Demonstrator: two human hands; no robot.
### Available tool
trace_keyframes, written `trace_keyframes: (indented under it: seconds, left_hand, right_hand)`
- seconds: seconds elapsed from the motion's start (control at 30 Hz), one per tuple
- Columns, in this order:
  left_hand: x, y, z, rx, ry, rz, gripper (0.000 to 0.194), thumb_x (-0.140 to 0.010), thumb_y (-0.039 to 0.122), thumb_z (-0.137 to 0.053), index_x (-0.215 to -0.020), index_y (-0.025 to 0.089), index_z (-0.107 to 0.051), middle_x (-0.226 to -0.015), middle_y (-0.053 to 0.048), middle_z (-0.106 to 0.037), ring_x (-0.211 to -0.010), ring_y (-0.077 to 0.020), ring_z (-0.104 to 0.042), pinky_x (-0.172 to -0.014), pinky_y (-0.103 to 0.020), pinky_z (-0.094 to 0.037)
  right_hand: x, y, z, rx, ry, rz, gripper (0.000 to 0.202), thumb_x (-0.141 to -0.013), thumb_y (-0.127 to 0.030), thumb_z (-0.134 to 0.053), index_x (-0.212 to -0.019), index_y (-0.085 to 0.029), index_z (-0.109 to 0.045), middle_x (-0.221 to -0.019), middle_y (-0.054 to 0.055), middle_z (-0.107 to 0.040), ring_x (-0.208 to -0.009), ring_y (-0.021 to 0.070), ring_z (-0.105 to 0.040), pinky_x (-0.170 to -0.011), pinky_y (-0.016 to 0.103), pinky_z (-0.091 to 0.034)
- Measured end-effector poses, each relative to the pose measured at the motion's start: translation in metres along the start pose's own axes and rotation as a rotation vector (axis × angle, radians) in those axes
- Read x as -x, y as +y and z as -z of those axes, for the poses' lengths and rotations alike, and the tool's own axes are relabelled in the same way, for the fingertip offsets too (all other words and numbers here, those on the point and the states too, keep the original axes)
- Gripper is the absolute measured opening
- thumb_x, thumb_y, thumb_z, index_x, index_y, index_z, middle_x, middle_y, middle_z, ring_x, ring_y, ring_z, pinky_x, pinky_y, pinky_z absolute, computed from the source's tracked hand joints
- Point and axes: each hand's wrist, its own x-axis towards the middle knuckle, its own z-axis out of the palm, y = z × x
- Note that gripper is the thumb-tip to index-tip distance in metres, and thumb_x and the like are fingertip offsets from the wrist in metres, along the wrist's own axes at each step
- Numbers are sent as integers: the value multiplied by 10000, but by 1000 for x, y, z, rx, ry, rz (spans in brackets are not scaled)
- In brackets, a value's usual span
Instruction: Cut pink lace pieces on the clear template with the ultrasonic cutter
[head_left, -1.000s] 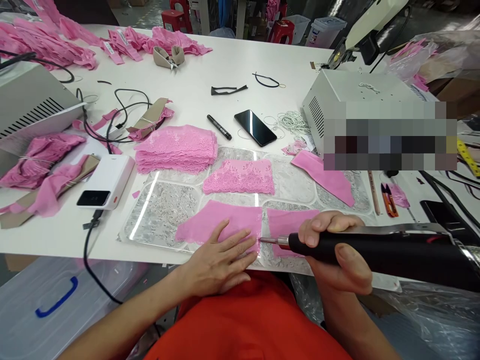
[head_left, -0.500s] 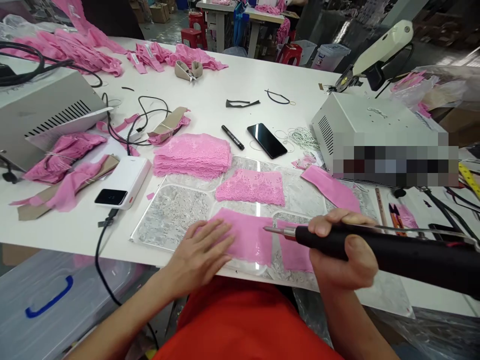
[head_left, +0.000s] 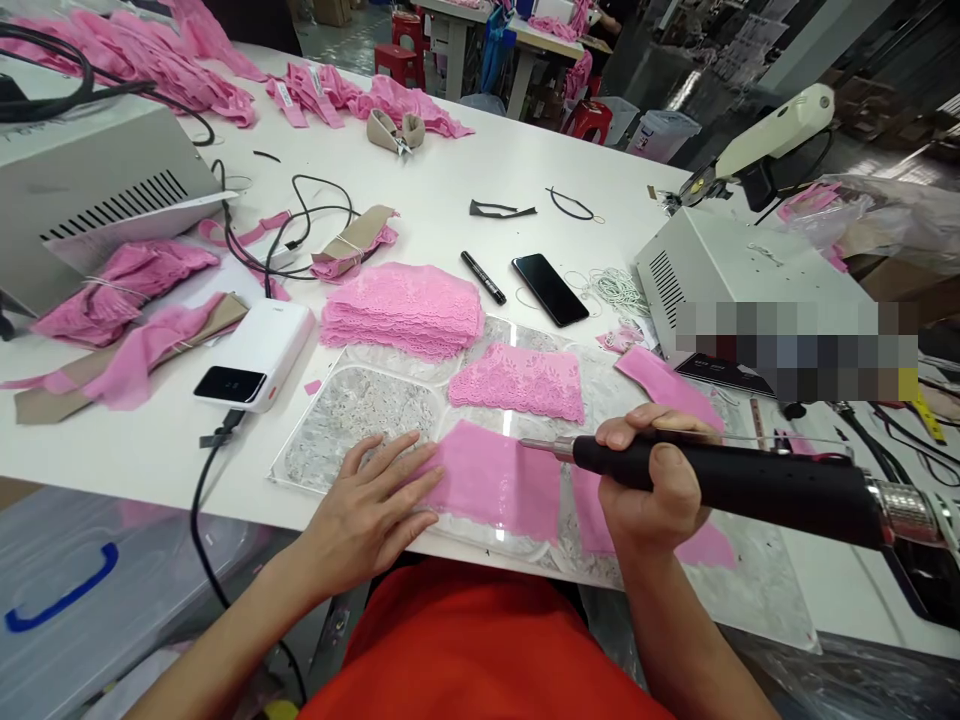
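My left hand (head_left: pixel 379 505) lies flat with fingers spread, its fingertips on the left edge of a pink fabric piece (head_left: pixel 495 485). My right hand (head_left: pixel 656 480) is wrapped round a thick black handheld power tool (head_left: pixel 772 490) with a tapered metal tip. That tip points left over the upper part of the fabric piece; whether it touches cannot be made out. Beneath lies a clear-edged, marble-patterned board (head_left: pixel 360 405). A pink lace piece (head_left: pixel 517 382) rests just beyond. More pink fabric (head_left: pixel 592 515) is partly hidden behind my right hand.
A stack of pink lace (head_left: pixel 401 315) stands behind the board. Farther back lie a marker (head_left: pixel 484 277) and a phone (head_left: pixel 550 290). A white power bank (head_left: pixel 259 355) with a cable is at left. Grey machine boxes (head_left: pixel 112 190) flank the table, the right one (head_left: pixel 750 270) beside white string.
The view has shifted slightly. The tool tip has moved left and up, from the fabric piece's right edge to over its upper part. My left hand has slid slightly left, still flat.
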Motion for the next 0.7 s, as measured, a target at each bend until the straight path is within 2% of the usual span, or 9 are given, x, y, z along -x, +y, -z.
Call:
trace_keyframes:
  seconds: [0.37,0.7]
  left_hand:
    - [4,0,-1,11,-8,20,311,-960,255,-568,-1266,215,-606,-1346,-83,-629,-1347,-262,-492,-1167,-456,-261]
    - [14,-3,9,10,44,34,276,-955,216,-571,-1227,195,-611,-1312,-100,-649,-1327,-265,-511,-1142,-458,-298]
  right_hand:
    - [-2,0,-1,54,-27,22,64,-728,-233,-593,-782,-214,-563,-768,-24,-569,-550,102,-552,-538,299,-505]
    - [3,6,-23,0,-64,-16,100,-740,-241,-604,-837,-223,-584,-828,-25,-571,-576,91,-567,-604,309,-512]
